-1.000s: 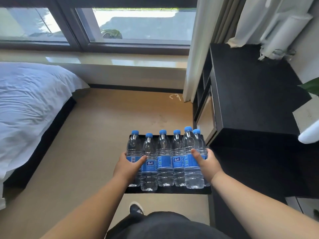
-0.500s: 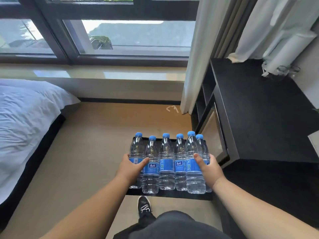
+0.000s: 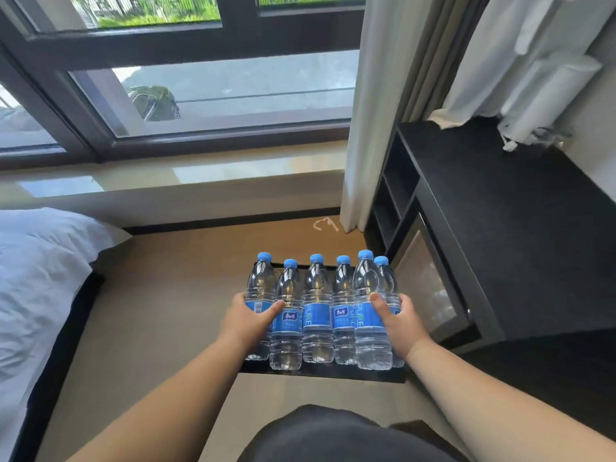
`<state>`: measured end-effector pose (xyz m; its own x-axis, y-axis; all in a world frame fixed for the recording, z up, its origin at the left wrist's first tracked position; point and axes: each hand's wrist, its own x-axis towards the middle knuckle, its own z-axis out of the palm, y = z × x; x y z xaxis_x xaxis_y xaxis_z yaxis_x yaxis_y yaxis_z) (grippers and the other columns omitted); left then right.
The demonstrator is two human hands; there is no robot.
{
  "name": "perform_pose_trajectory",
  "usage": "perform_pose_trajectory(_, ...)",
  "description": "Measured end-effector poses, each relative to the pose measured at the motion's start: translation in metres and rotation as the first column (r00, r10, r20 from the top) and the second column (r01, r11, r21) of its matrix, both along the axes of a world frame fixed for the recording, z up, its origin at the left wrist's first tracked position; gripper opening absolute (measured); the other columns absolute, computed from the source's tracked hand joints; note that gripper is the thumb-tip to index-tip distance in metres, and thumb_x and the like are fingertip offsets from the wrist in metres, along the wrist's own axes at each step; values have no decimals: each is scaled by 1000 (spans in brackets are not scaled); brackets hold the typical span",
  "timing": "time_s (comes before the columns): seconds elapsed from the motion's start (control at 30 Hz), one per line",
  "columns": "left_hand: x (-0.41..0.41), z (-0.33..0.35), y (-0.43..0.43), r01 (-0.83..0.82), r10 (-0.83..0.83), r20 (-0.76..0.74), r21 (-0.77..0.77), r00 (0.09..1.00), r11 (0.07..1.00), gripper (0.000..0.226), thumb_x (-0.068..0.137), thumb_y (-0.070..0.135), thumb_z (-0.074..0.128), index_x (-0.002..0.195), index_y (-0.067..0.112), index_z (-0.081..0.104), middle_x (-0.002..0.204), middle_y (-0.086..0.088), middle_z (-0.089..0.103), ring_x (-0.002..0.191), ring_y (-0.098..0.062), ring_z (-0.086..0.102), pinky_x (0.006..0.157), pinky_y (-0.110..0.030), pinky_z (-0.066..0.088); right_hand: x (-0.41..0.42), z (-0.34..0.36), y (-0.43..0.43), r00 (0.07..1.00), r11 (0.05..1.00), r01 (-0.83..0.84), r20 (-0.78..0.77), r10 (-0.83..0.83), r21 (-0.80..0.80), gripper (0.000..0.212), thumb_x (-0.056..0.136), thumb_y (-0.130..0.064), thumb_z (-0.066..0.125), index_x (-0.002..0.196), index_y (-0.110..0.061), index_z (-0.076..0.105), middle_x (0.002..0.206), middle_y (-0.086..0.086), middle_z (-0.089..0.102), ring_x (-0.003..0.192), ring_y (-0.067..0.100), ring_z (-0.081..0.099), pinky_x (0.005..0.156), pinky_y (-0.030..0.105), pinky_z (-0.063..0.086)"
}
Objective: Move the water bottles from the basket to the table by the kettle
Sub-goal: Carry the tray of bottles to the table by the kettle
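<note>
Little has moved since the earlier frames: the view has tipped up so that more of the window (image 3: 233, 88) shows, while the bottles (image 3: 318, 315) and both hands keep the same grip and the same place in the middle of the frame. Six clear bottles with blue caps and blue labels stand upright, packed side by side and touching, just left of the table (image 3: 500, 228) and near its front corner; five make a row and the sixth sits behind the right-hand one. The left hand (image 3: 248, 323) grips the end of the row farthest from the table, its thumb lying across the labels of the first two bottles and its fingers curled out of sight behind. The right hand (image 3: 400, 323) grips the end nearest the table, thumb pressed on the front bottle's label, fingers wrapped round the bottle behind it. A flat black basket (image 3: 320, 373) shows under the bottles' bases; whether they rest on it I cannot tell. The table is black, and a bundle of white cloth (image 3: 540, 78) lies at its far end. A glass door (image 3: 423, 288) is set in the table's left side, beside the bottles. A pale curtain (image 3: 370, 111) hangs at the table's far left corner. The tan floor (image 3: 166, 311) runs left of the table to a white bed (image 3: 40, 278), well apart from the table.
</note>
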<state>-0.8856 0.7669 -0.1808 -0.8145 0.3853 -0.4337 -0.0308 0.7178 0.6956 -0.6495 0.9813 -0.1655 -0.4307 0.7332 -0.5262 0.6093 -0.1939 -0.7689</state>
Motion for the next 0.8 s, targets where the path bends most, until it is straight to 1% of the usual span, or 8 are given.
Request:
perform_pose_trajectory(0.1,-16,2,11,17,-17,-12,4,1000,1000,67,72,64,82,116,29,46,93,13,67,78,0,64,55,-21,44,-15,1,9,1000,1000,21,-17,-22,-10,119,58,-96,57,150,-23,39,135,4,65,119,28,65,106,56,51)
perform_pose_trajectory(0.23,-33,3,32,40,-39,-27,8,999,999,66,72,67,80,114,34,43,91,14,67,74,1,64,52,-16,42,-29,0,30,999,999,32,-25,-32,-18,131,46,-106,57,148,-26,40,132,3,65,118,28,65,105,57,51)
perform_pose_trajectory(0.3,-41,2,47,53,-53,-26,0,998,999,69,71,69,80,116,33,41,94,13,67,77,0,64,54,-18,43,-34,-3,44,999,999,43,-18,-43,-21,136,41,-108,56,148,-25,39,132,3,65,118,29,64,106,57,51)
perform_pose_trajectory(0.37,-49,0,64,66,-67,-27,-11,997,998,71,70,70,79,116,33,41,96,13,67,80,-1,64,57,-22,44,-40,-7,59,999,999,48,-12,-48,-23,137,41,-109,55,149,-25,39,133,2,64,120,29,64,107,56,50)
perform_pose_trajectory(0.53,-73,0,117,107,-110,-51,-63,993,992,74,68,76,75,117,29,46,99,11,68,84,-7,67,60,-28,50,-59,-11,111,997,996,57,-43,-60,-63,129,44,-106,60,144,-27,41,132,3,66,118,30,66,105,57,52)
perform_pose_trajectory(0.63,-90,4,160,142,-149,-75,-91,986,986,74,68,77,73,118,28,47,100,10,68,84,-8,68,59,-28,51,-71,-9,151,996,996,66,-52,-69,-67,119,46,-105,60,137,-31,44,123,1,69,111,28,69,100,56,55)
perform_pose_trajectory(0.73,-105,9,208,165,-171,-74,-79,982,983,76,69,76,74,120,28,46,100,9,68,82,-8,70,57,-25,51,-83,-3,196,994,996,77,-68,-80,-47,108,55,-99,61,136,-29,46,120,-2,69,107,23,70,98,54,56)
perform_pose_trajectory(0.8,-113,14,245,179,-183,-72,-58,981,982,78,67,77,75,121,27,47,100,9,68,82,-8,70,58,-24,52,-87,2,229,993,994,101,-64,-103,-31,98,63,-93,61,136,-29,46,123,-1,68,110,25,68,101,54,54)
